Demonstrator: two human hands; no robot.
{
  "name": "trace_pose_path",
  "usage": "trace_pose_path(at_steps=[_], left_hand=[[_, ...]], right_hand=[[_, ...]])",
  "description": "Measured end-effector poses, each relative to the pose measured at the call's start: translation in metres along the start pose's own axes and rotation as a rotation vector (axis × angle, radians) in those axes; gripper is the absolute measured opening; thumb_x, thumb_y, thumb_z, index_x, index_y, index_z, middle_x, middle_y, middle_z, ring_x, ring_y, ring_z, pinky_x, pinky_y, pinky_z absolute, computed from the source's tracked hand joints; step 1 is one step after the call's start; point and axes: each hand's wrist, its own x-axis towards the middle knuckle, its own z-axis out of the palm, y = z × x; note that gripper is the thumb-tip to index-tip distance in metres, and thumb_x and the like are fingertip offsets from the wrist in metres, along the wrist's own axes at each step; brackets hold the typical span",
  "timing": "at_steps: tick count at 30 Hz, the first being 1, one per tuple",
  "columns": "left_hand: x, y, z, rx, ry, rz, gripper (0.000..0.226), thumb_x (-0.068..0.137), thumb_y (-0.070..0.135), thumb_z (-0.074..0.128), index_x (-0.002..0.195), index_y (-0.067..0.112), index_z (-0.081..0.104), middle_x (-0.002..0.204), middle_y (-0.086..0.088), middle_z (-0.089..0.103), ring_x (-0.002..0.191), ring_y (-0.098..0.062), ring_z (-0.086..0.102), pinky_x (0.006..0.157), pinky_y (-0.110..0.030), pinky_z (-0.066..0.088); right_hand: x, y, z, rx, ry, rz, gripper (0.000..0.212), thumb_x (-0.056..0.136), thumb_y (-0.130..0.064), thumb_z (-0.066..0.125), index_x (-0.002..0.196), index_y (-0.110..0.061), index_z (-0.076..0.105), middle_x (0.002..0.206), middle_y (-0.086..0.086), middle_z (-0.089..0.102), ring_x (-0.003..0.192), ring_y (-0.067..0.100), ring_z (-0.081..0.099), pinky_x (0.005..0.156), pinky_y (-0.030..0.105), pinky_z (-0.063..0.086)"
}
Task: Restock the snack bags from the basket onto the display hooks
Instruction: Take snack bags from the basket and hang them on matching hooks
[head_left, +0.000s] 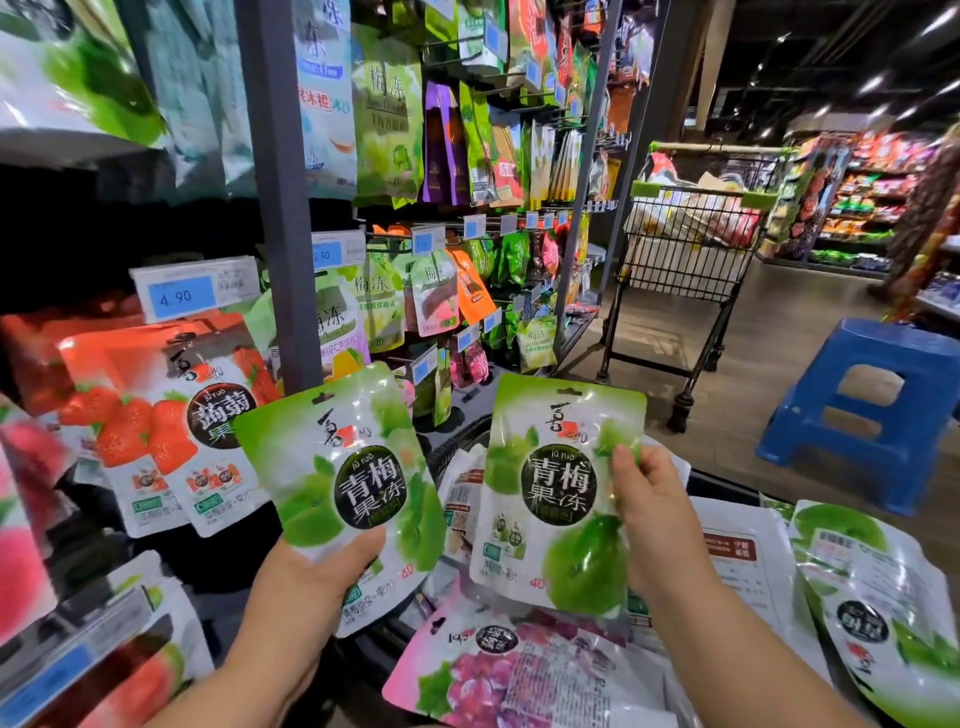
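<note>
My left hand (317, 577) grips a green plum jelly bag (348, 467) by its lower edge, held upright in front of the display. My right hand (649, 504) pinches a second green plum jelly bag (550, 493) along its right side. Both bags face me, hang holes at the top. Beneath them lies the basket (457, 447), only part of its dark rim showing, filled with several more bags, among them a purple grape bag (493, 670) and green bags (872, 603). Strawberry bags (171, 426) hang on the display hooks at the left.
A grey upright post (280, 208) divides the display; hooks with many hanging snack bags and blue price tags (179, 297) fill both sides. A shopping cart (691, 249) stands in the aisle behind, and a blue plastic stool (867, 410) sits on the floor to the right.
</note>
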Motion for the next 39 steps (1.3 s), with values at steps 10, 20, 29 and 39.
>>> trace_pose_path(at_steps=[10, 20, 29, 39], left_hand=[[-0.001, 0.008, 0.006, -0.068, -0.079, -0.058, 0.042, 0.047, 0.031, 0.083, 0.088, 0.021, 0.077, 0.091, -0.005, 0.077, 0.077, -0.019, 0.069, 0.079, -0.038, 0.053], [-0.001, 0.007, 0.005, -0.115, -0.086, -0.089, 0.042, 0.061, 0.018, 0.077, 0.102, 0.015, 0.073, 0.099, -0.007, 0.077, 0.096, -0.030, 0.071, 0.093, -0.047, 0.053], [-0.009, 0.029, 0.010, -0.205, -0.084, -0.093, 0.027, 0.076, 0.005, 0.080, 0.100, 0.017, 0.074, 0.102, -0.007, 0.077, 0.100, -0.029, 0.071, 0.102, -0.054, 0.047], [-0.019, 0.065, 0.017, -0.211, -0.151, 0.027, 0.046, 0.051, 0.035, 0.087, 0.096, 0.029, 0.077, 0.103, -0.005, 0.076, 0.102, -0.028, 0.071, 0.098, -0.051, 0.051]], right_hand=[[0.005, 0.015, -0.004, -0.157, -0.309, 0.171, 0.039, 0.081, -0.018, 0.078, 0.115, -0.019, 0.061, 0.103, 0.008, 0.075, 0.088, 0.026, 0.073, 0.069, 0.041, 0.060], [0.002, 0.024, -0.012, -0.432, -0.493, 0.280, 0.055, 0.062, -0.005, 0.087, 0.112, -0.011, 0.066, 0.099, 0.006, 0.077, 0.092, 0.022, 0.074, 0.078, 0.032, 0.057], [-0.010, -0.001, 0.003, -0.199, -0.505, 0.220, 0.057, 0.058, 0.002, 0.087, 0.109, -0.008, 0.061, 0.083, 0.006, 0.076, 0.074, 0.019, 0.073, 0.063, 0.029, 0.056], [-0.019, -0.028, 0.035, -0.284, -0.620, 0.082, 0.067, 0.063, -0.015, 0.090, 0.122, -0.019, 0.058, 0.104, 0.005, 0.076, 0.091, 0.022, 0.074, 0.071, 0.032, 0.058]])
